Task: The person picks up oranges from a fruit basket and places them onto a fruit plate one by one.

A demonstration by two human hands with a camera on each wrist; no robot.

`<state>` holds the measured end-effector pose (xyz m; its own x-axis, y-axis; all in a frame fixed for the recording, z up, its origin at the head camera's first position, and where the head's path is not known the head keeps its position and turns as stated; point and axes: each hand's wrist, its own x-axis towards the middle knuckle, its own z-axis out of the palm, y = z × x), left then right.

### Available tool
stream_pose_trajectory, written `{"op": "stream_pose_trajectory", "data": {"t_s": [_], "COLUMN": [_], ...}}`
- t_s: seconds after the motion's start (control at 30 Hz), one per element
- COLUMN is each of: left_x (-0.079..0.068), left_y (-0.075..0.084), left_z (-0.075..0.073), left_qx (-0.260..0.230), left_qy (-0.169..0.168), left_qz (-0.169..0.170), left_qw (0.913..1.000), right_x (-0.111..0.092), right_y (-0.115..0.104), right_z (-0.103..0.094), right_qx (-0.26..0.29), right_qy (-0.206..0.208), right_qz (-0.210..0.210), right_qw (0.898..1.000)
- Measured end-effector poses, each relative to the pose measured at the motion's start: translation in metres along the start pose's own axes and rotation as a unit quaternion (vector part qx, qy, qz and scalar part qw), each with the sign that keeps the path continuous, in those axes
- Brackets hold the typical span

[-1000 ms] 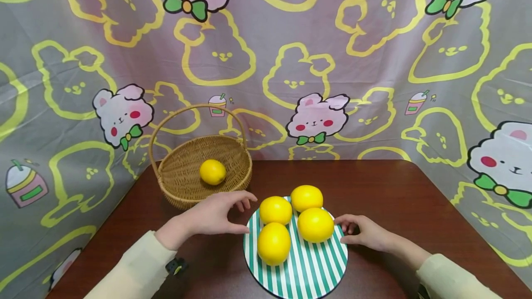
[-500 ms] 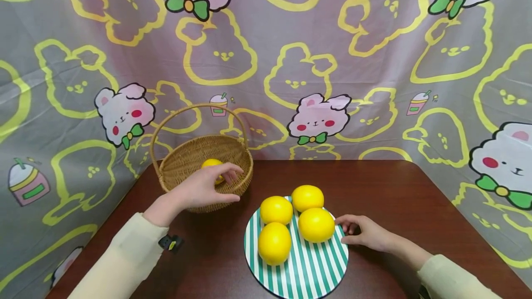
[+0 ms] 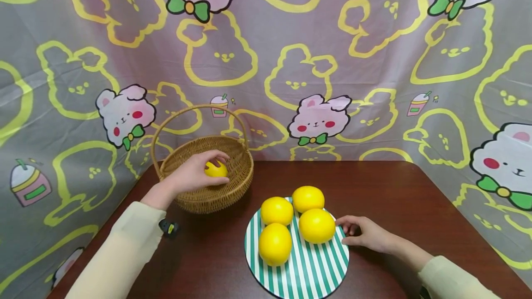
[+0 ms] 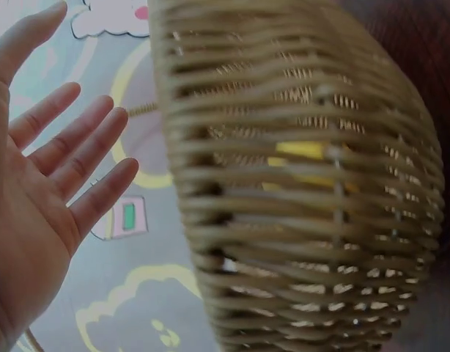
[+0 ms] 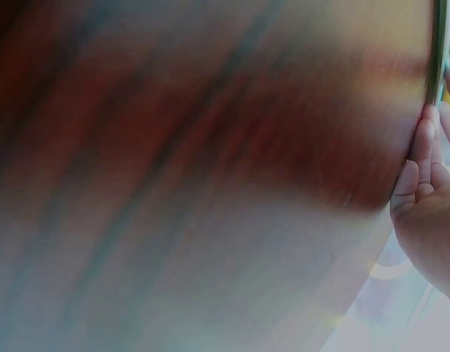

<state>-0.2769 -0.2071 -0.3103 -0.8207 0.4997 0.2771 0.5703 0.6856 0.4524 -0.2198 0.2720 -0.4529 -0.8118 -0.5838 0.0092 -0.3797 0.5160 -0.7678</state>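
In the head view my left hand (image 3: pixel 192 172) reaches over the front rim of a wicker basket (image 3: pixel 214 203). Its fingers and thumb spread around a yellow lemon (image 3: pixel 218 170) lying inside, partly hidden by the hand. The left wrist view catches the palm and straight, parted fingers of that hand (image 4: pixel 38 191) beside the woven wall of the basket (image 4: pixel 283 242). Through the weave, the lemon (image 4: pixel 304 160) shows as a yellow patch. My right hand (image 3: pixel 367 233) rests at the right edge of a green-and-white striped round plate (image 3: pixel 316 271), fingertips touching its rim.
Several more lemons, among them a front one (image 3: pixel 275 244) and a right one (image 3: pixel 317 226), sit on the plate. Brown wooden table (image 3: pixel 203 266) lies under everything. A patterned cloth (image 3: pixel 257 36) hangs behind and along both sides. The basket's tall handle (image 3: pixel 197 106) arches above it.
My left hand has moved from the left side of the plate, up and left into the basket, down around the lemon there. My right hand has stayed at the plate's edge.
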Motion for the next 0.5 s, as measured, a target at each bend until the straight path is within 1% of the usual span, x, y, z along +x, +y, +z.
{"op": "stream_pose_trajectory", "data": {"t_s": [0.1, 0.27, 0.5], "left_x": [0.004, 0.012, 0.016], "left_y": [-0.009, -0.022, -0.032], "left_z": [-0.002, -0.004, -0.003], "left_qx": [-0.001, -0.003, -0.010], "left_qy": [-0.003, -0.002, -0.009], "left_qz": [-0.016, -0.034, -0.053], "left_qw": [0.9999, 0.9994, 0.9985], "right_x": [0.000, 0.000, 0.000], "right_y": [0.000, 0.000, -0.001], "right_z": [0.000, 0.001, 0.000], "right_qx": [-0.001, 0.002, 0.007], "right_qy": [0.000, 0.002, 0.001], "right_qz": [0.001, -0.002, 0.002], "right_qw": [1.000, 1.000, 1.000]}}
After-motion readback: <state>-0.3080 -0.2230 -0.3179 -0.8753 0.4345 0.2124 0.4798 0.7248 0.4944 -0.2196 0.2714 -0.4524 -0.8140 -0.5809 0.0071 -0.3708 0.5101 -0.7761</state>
